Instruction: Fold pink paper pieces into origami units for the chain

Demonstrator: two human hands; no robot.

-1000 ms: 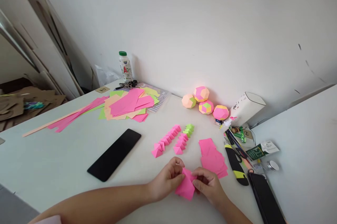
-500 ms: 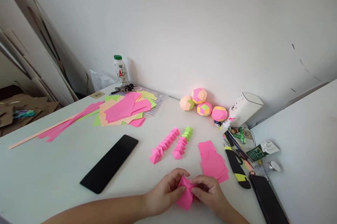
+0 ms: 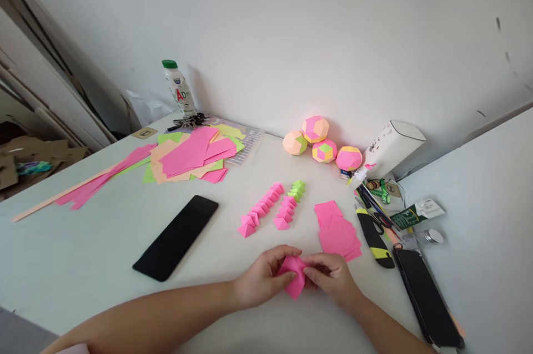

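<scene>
Both hands pinch one folded pink paper piece point(image 3: 293, 277) just above the white table point(image 3: 83, 265). My left hand point(image 3: 264, 276) grips its left side with thumb and fingers closed. My right hand point(image 3: 331, 279) holds its right side, fingers curled onto it. Just beyond the hands lies a stack of pink paper squares point(image 3: 336, 231). Two rows of folded pink units point(image 3: 260, 211) stand further back, the right row ending in green units point(image 3: 297, 188).
A black phone point(image 3: 176, 236) lies left of the hands; another dark phone point(image 3: 427, 304) lies at the right. Several paper balls point(image 3: 320, 146) sit by the wall beside a white box point(image 3: 391, 148). Coloured sheets point(image 3: 194, 154), a bottle point(image 3: 177, 87), keys and a cutter point(image 3: 375, 240) are around.
The pink piece has been folded smaller and more compact between my fingers. The view has shifted slightly; the hands stay at the same spot on the table.
</scene>
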